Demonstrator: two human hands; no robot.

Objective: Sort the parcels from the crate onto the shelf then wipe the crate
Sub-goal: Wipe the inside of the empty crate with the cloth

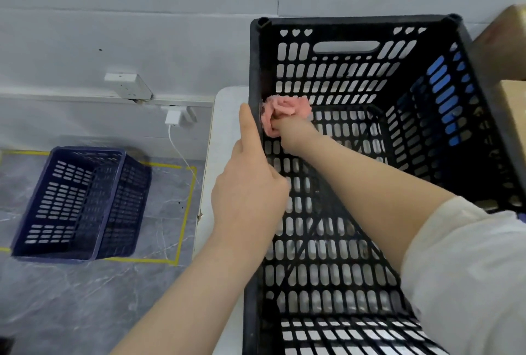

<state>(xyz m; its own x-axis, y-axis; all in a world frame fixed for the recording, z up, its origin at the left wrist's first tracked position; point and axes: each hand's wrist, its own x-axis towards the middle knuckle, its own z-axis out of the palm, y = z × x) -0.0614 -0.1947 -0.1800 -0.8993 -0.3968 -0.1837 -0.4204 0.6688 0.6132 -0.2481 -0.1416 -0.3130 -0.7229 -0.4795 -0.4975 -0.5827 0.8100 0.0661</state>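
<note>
Black crate sits on a white table, no parcels visible inside it. Right hand reaches down inside the crate, fingers bunched round a pink cloth, cloth pressed into the far left inner corner against the slotted wall. Right sleeve is pale and pushed up the forearm. Left hand grips the crate's left rim, thumb lying straight along the top edge, fingers curled over to the inside. Cardboard boxes poke in at the right edge, just beside the crate; can't tell what they rest on. Something blue shows through the slots of the crate's right wall. On the grey floor to the left, a dark blue basket stands inside a yellow taped rectangle. White charger plugged at the wall, cable hanging down
</note>
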